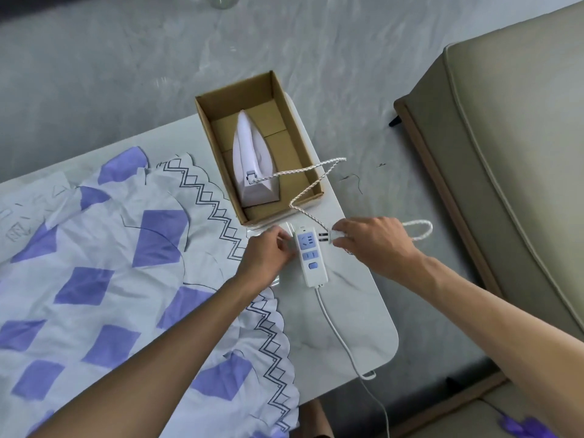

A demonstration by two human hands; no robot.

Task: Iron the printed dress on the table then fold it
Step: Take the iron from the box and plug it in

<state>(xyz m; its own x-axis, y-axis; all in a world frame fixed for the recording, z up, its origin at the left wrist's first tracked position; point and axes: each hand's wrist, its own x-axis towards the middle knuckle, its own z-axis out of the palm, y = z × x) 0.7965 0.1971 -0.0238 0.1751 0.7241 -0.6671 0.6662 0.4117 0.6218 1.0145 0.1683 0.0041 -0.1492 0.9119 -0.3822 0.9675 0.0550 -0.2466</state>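
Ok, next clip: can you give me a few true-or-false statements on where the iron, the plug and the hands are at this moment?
1. The iron sits inside the cardboard box. True.
2. The plug is already pushed into the power strip. False: its prongs are bare, just beside the strip.
3. The right hand pinches the plug. True.
4. The left hand holds the iron. False: it holds the power strip's side.
5. The dress lies neatly folded. False: it is spread out and creased on the table.
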